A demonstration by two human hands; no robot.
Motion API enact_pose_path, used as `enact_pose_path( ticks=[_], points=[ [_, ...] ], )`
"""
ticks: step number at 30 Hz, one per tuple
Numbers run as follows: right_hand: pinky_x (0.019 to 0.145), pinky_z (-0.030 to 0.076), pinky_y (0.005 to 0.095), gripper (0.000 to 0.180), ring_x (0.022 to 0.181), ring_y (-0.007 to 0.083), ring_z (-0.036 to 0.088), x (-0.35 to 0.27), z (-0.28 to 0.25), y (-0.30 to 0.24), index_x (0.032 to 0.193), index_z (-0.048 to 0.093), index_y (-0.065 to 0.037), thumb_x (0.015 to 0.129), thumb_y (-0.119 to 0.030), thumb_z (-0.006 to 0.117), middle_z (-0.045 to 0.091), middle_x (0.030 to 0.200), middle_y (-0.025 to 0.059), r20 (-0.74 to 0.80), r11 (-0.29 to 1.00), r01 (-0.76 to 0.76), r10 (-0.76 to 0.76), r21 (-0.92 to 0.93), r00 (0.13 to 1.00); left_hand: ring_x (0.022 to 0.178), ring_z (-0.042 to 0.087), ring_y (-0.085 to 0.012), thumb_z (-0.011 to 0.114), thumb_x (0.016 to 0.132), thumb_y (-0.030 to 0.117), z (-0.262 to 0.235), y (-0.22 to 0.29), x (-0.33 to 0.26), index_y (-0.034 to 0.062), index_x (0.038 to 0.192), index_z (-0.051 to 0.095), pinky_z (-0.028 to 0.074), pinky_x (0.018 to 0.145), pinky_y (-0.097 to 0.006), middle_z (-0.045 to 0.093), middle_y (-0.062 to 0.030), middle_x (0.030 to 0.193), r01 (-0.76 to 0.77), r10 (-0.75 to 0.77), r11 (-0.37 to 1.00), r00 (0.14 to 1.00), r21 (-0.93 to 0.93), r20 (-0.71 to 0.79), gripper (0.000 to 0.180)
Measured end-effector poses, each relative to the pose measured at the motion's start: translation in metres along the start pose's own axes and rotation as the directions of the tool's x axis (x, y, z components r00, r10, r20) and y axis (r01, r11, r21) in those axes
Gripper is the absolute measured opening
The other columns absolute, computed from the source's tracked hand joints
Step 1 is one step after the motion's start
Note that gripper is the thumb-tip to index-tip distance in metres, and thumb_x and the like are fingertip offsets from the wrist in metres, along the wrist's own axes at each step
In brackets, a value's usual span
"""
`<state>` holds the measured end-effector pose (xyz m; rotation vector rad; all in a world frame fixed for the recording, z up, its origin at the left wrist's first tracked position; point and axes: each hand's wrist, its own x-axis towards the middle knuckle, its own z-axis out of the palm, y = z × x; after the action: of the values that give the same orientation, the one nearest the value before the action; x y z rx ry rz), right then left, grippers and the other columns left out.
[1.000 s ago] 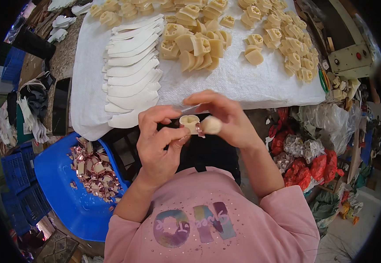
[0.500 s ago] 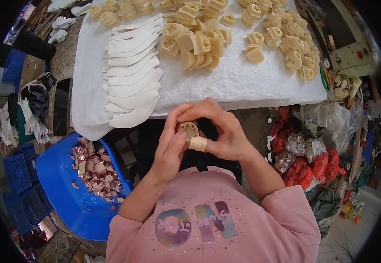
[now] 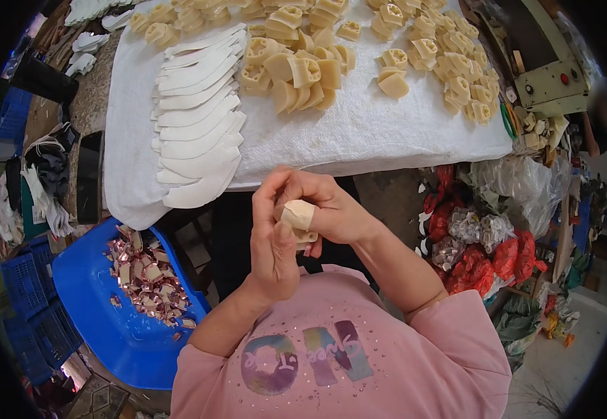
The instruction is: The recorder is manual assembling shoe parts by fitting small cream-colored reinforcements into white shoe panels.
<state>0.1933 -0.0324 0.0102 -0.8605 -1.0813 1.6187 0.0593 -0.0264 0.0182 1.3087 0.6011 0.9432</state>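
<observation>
Both hands meet in front of my chest, closed around a small beige heel-shaped plastic piece (image 3: 307, 238) with a hollowed end. My left hand (image 3: 272, 244) grips it from the left, thumb pressed along its side. My right hand (image 3: 335, 208) wraps it from the right, with a cream tape wrap (image 3: 298, 214) around the thumb. Most of the piece is hidden by the fingers. On the table just beyond lie overlapping curved white strips (image 3: 198, 143) in a column, and beside them a heap of similar beige heel pieces (image 3: 303, 73).
A white cloth (image 3: 359, 143) covers the table, with more beige pieces (image 3: 460, 66) at the right. To my left, a blue tub (image 3: 118, 342) holds shiny pink-and-beige pieces (image 3: 151, 276). Red plastic bags (image 3: 481, 269) and clear bags lie low at the right, near a machine panel (image 3: 555, 85).
The beige piece has been turned in my hands, so its hollow end now faces more toward me. My right thumb has moved up over it. The view has shifted slightly.
</observation>
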Motion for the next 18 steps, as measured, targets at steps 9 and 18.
enact_pose_path(
  ticks=[9, 18],
  points=[
    [0.098, 0.03, 0.0365, 0.032, 0.108, 0.022, 0.044, -0.005, 0.022, 0.029, 0.118, 0.053, -0.006, 0.096, -0.027, 0.043, 0.052, 0.115, 0.0091, -0.19, 0.924, 0.262, -0.321, -0.279, 0.928, 0.094, 0.047, -0.0109, 0.032, 0.097, 0.032, -0.002, -0.01, 0.003, -0.0015, 0.128, 0.034, 0.04, 0.081, -0.025, 0.046, -0.0089, 0.11, -0.023, 0.054, 0.992, 0.965, 0.122, -0.258, 0.046],
    [0.089, 0.038, 0.0322, 0.031, 0.099, 0.0224, 0.049, -0.004, 0.024, 0.027, 0.12, 0.05, -0.005, 0.093, -0.015, 0.041, 0.051, 0.11, 0.0102, -0.172, 0.898, 0.318, -0.38, -0.305, 0.909, 0.095, 0.046, -0.0105, 0.033, 0.097, 0.025, -0.002, -0.015, 0.001, -0.0001, 0.129, 0.035, 0.039, 0.083, -0.025, 0.046, -0.0072, 0.109, -0.04, 0.065, 0.994, 0.962, 0.099, -0.266, 0.041]
  ],
)
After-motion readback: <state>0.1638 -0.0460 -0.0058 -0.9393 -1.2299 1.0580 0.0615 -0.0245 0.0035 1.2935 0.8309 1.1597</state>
